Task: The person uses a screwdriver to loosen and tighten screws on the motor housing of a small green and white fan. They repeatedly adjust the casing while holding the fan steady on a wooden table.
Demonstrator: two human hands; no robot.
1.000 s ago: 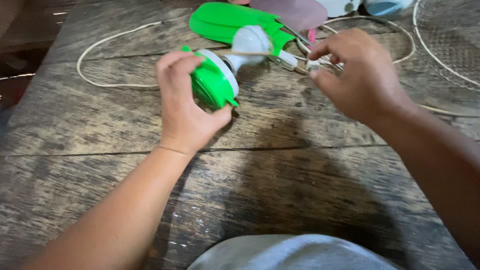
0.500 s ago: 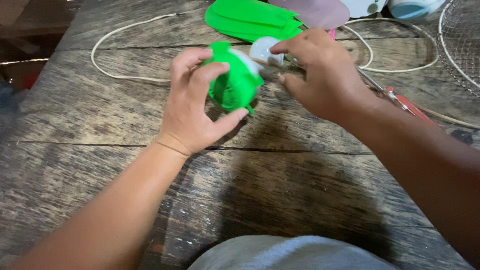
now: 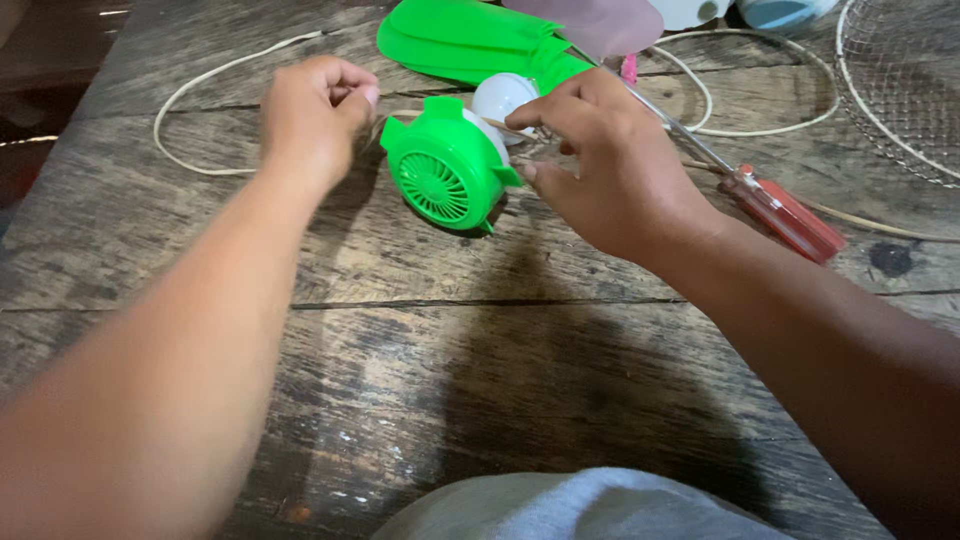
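A round green fan motor housing (image 3: 445,175) with a vented back lies on the worn wooden table (image 3: 420,380), a white rounded part (image 3: 498,97) joined to its far side. My right hand (image 3: 610,165) rests against the housing's right side, fingers pinching at the joint between the green and white parts. My left hand (image 3: 315,115) hovers just left of the housing, fingers curled, thumb and forefinger pinched; whether it holds the thin wire there is unclear.
A green fan blade piece (image 3: 470,45) and a pink translucent blade (image 3: 600,22) lie behind. A red-handled screwdriver (image 3: 785,212) lies to the right. A white cord (image 3: 215,80) loops across the table; a wire fan guard (image 3: 905,80) sits far right.
My left hand has let go of the green housing and moved up and left. The housing now lies on the table with its vented back facing me; my right hand stays on it.
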